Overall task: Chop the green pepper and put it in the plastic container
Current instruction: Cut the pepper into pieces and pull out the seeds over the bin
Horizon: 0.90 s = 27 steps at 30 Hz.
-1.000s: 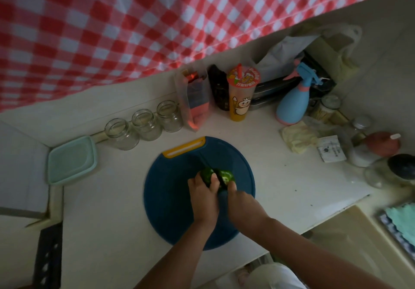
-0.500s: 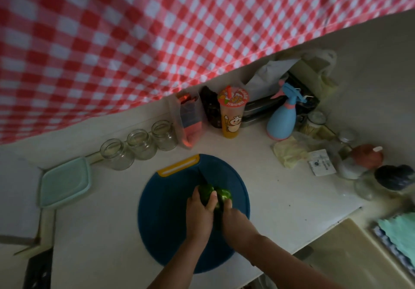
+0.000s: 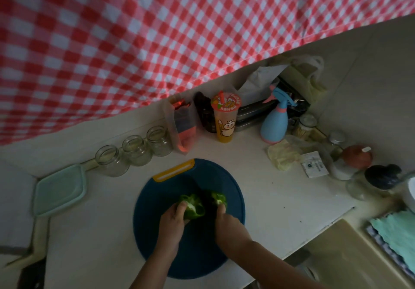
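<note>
On the round blue cutting board (image 3: 157,221) lies the green pepper, split into two halves. My left hand (image 3: 173,221) grips the left half (image 3: 193,205), whose pale inside faces up. The right half (image 3: 219,197) sits just beyond the thumb of my right hand (image 3: 226,223). My right hand is closed on what looks like a dark knife (image 3: 204,193), with its blade lying in the gap between the halves. The handle is hidden by the hand. The plastic container (image 3: 59,190), with a teal lid on it, rests at the left on the white counter.
Three glass jars (image 3: 134,149) line the wall behind the board. A drink cup (image 3: 225,118), a blue spray bottle (image 3: 275,122), bags and small jars crowd the back right. A checked cloth hangs overhead. The counter edge and a teal cloth (image 3: 395,235) are at the right.
The pepper, whole under both hands a second ago, now lies open in two halves. My hands have moved apart, the left one drawing its half to the left. The camera tilted slightly.
</note>
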{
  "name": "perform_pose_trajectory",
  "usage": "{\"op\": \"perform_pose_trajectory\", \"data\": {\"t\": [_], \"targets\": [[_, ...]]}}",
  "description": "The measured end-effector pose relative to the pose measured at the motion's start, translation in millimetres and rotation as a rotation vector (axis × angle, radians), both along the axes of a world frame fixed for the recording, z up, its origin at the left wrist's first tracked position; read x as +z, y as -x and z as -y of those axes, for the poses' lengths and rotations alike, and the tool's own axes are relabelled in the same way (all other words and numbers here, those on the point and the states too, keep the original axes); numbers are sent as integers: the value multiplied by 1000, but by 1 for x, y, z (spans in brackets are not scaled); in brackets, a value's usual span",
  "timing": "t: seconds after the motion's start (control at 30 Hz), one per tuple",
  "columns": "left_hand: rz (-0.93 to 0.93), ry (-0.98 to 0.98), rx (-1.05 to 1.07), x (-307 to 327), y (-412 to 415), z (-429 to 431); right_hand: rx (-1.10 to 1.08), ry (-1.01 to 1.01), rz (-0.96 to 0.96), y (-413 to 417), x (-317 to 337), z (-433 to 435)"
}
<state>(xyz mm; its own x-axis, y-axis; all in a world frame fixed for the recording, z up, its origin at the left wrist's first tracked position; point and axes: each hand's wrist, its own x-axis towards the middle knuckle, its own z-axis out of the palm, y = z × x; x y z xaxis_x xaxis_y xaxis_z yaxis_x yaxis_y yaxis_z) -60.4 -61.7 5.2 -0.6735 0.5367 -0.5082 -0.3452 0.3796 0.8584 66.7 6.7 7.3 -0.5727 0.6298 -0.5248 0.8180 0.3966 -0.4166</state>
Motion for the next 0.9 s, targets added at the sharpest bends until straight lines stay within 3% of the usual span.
{"op": "perform_pose_trajectory", "data": {"t": [0.17,0.33,0.53,0.9], "targets": [[111,-92,25,0,2,8,35,-34,33,0,3,-2],[-136,91,-249,-5,6,25,61,-68,45,0,8,-10],[-221,204,-510,-11,14,50,-9,-52,-71,-7,0,-11],[-327,96,-438,-10,-4,40,28,-89,-127,-15,2,-14]]}}
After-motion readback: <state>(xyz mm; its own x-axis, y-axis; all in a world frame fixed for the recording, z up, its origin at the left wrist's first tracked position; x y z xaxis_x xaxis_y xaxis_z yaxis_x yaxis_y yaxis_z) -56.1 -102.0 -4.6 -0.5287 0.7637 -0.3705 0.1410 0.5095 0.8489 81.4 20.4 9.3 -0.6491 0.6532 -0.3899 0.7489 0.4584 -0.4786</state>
